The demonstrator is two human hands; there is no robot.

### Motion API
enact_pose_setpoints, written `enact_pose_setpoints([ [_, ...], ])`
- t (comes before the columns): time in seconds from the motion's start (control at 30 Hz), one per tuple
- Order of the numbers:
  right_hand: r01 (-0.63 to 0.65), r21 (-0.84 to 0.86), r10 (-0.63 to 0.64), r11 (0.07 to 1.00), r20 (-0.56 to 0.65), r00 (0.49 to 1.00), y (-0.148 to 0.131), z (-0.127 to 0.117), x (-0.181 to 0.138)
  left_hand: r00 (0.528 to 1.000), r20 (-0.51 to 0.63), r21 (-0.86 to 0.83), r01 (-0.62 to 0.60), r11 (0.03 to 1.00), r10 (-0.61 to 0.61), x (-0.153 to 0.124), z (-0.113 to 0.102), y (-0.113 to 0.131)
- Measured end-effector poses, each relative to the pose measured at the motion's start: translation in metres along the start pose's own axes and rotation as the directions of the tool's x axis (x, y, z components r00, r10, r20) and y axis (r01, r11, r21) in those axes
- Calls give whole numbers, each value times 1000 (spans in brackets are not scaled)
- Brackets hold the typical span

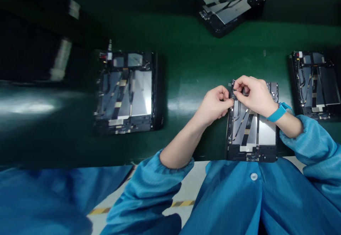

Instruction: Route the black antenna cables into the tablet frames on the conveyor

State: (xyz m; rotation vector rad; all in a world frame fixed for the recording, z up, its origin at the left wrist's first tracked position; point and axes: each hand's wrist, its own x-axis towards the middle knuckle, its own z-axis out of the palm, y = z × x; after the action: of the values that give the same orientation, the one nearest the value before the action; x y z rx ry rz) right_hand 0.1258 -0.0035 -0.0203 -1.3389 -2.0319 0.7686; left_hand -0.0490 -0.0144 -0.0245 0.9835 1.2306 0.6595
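An opened tablet point(252, 135), back side up with silver shields and black flex cables showing, lies on the green belt point(186, 60) right in front of me. My left hand point(214, 105) is curled at its upper left corner, thumb and fingers pinched together. My right hand point(253, 94), with a blue wristband point(277, 113), lies over the tablet's top edge, its fingers pinching a small dark part at the same corner. The two hands' fingertips meet there. What exactly they pinch is too small to name.
Three more opened tablets lie on the belt: one at the left point(128, 92), one at the far right point(317, 84), one at the top point(230, 5). Blue smock sleeves fill the bottom of the view. A floor with a yellow-black stripe point(183, 203) shows below.
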Motion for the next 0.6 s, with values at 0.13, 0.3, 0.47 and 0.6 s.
enact_pose_setpoints([
  [0.13, 12, 2, -12, 1000, -19, 1000, 1, -4, -5, 1000, -12, 15, 29, 999, -29, 2, 2, 1],
  [0.3, 1, -36, -1, 999, -8, 1000, 5, -4, -7, 999, -8, 60, 49, 997, -49, 3, 2, 3],
  [0.47, 22, -32, -23, 999, -19, 1000, 8, 0, -6, 998, -31, 119, 63, 991, -59, 6, 5, 5],
  [0.6, 62, -108, -79, 992, -157, 984, -1, -10, -20, 996, -60, 138, 66, 988, -59, 11, 12, 6],
])
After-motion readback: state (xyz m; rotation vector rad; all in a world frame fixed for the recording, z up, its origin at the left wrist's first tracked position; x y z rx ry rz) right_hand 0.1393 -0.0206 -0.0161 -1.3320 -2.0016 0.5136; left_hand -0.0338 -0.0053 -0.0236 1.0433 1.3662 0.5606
